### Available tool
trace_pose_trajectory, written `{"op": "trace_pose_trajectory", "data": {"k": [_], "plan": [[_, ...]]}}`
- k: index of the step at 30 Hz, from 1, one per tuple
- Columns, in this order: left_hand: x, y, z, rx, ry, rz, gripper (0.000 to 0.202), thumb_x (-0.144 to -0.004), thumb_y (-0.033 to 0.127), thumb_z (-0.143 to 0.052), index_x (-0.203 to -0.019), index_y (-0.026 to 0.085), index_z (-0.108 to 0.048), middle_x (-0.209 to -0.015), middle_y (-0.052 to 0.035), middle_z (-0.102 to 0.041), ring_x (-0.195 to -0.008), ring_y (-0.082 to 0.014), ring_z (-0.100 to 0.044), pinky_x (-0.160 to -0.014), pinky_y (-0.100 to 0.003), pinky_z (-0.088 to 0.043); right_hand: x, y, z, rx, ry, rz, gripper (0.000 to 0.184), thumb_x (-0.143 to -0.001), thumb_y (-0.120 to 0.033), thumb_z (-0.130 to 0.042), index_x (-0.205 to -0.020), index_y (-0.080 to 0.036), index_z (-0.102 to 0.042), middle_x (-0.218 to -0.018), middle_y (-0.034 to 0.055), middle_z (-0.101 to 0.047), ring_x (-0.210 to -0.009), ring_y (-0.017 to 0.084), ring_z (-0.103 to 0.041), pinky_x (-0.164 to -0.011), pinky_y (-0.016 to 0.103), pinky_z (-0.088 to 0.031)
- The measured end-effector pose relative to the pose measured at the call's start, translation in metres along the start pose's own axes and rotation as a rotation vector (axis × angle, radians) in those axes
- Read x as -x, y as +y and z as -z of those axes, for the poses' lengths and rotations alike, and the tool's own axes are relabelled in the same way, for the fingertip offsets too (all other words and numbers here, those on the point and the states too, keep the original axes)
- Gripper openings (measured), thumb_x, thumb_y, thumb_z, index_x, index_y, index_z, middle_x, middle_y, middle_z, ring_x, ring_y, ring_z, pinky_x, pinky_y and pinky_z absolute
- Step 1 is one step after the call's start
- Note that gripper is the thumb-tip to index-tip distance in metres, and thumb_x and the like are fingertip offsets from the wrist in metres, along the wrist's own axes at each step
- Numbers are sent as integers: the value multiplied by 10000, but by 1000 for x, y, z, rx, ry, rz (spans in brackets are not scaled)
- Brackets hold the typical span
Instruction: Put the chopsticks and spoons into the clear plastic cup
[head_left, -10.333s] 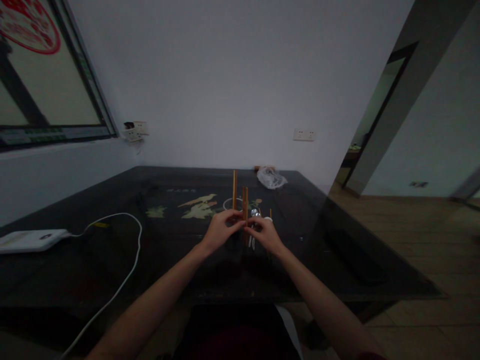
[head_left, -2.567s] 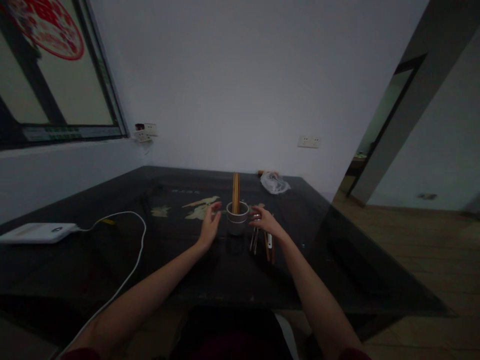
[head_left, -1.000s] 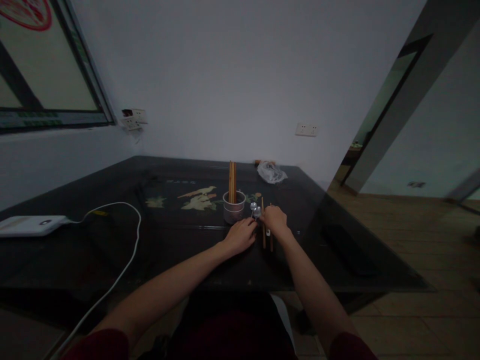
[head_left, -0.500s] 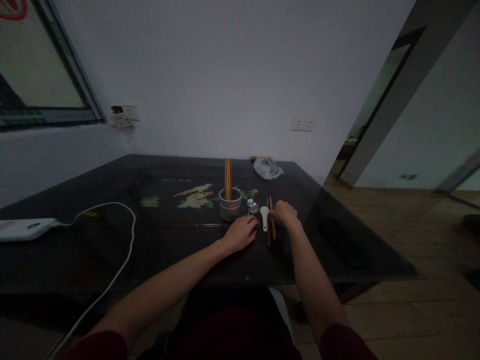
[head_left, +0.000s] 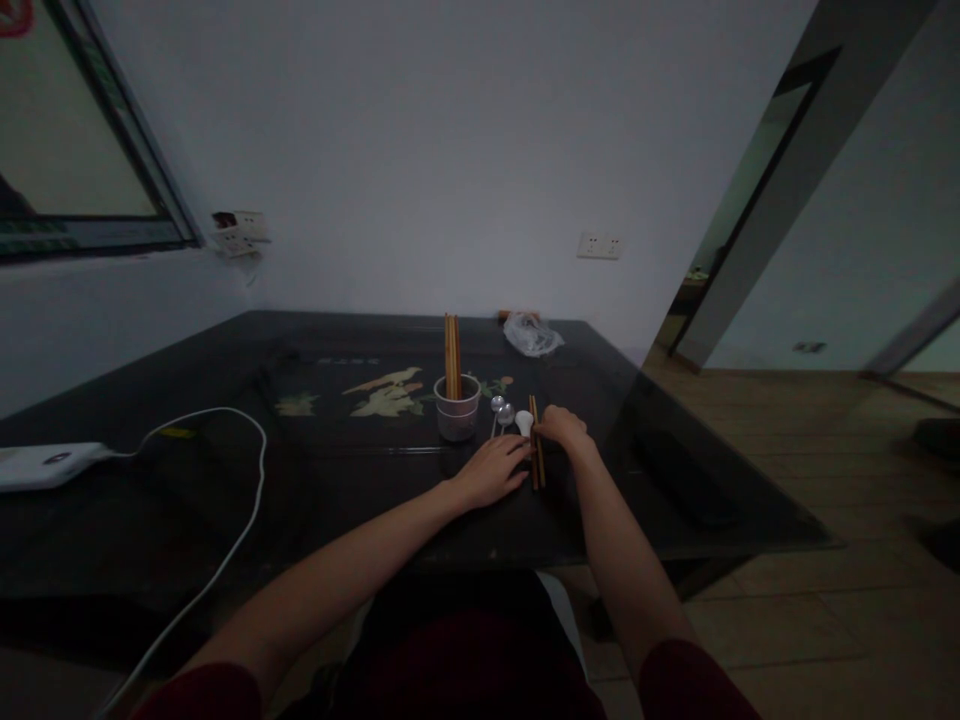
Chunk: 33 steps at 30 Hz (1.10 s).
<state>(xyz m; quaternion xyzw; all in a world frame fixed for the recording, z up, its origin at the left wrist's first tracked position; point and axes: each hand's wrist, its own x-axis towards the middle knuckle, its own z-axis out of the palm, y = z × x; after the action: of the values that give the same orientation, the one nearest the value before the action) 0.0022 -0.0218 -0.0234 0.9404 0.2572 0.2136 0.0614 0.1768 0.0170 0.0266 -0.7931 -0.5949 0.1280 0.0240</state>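
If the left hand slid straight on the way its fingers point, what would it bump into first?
Probably the wooden chopsticks lying just ahead of the left hand, with the right hand close by; whether it already touches them is unclear.

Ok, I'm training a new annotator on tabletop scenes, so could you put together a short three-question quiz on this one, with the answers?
1. What stands in the grey cup?
A) Two spoons
B) Upright chopsticks
C) A plastic bag

2. True or false: the bowl of the white spoon lies between the metal spoons and the loose chopsticks.

3. Fill in the blank: of the person's two hands, the ____ one is nearer the cup.

Key:
1. B
2. True
3. Left: the left hand rests close by the cup, on the near side of it.
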Motion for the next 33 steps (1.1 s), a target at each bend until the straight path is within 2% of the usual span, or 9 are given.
{"op": "trace_pose_trajectory", "data": {"k": [8,19,25,33], "plan": [[0,-1,-1,-5,-17,6,400,-862,265,-525,-1248,165,-493,-1353,-119,-481,-1252,-236,-438,-1062,-409,-354,-3,2,-3,26,-17,45,410,-775,-384,-583,-1103,-144,-639,-1155,189,-631,-1099,300,-593,-849,364,-467],[-1,0,0,3,-16,-1,355,-855,247,-537,-1201,172,-523,-1325,-119,-505,-1242,-228,-448,-1064,-415,-353,0,-6,-7,50,32,20,411,-801,-315,-563,-1154,-107,-607,-1169,212,-615,-1101,299,-592,-864,383,-464],[0,-1,0,6,-6,-12,355,-859,253,-529,-1205,178,-512,-1303,-113,-514,-1230,-227,-450,-1054,-412,-357,-1,-6,-6,57,26,-16,420,-779,-324,-603,-1150,-128,-617,-1178,201,-615,-1101,287,-595,-863,362,-469],[1,2,6,52,34,-8,341,-863,240,-511,-1200,195,-518,-1240,-96,-549,-1187,-215,-474,-1037,-400,-366,-3,5,-3,-18,121,-58,416,-734,-316,-663,-1100,-122,-635,-1112,202,-641,-1055,275,-619,-828,316,-478]]}}
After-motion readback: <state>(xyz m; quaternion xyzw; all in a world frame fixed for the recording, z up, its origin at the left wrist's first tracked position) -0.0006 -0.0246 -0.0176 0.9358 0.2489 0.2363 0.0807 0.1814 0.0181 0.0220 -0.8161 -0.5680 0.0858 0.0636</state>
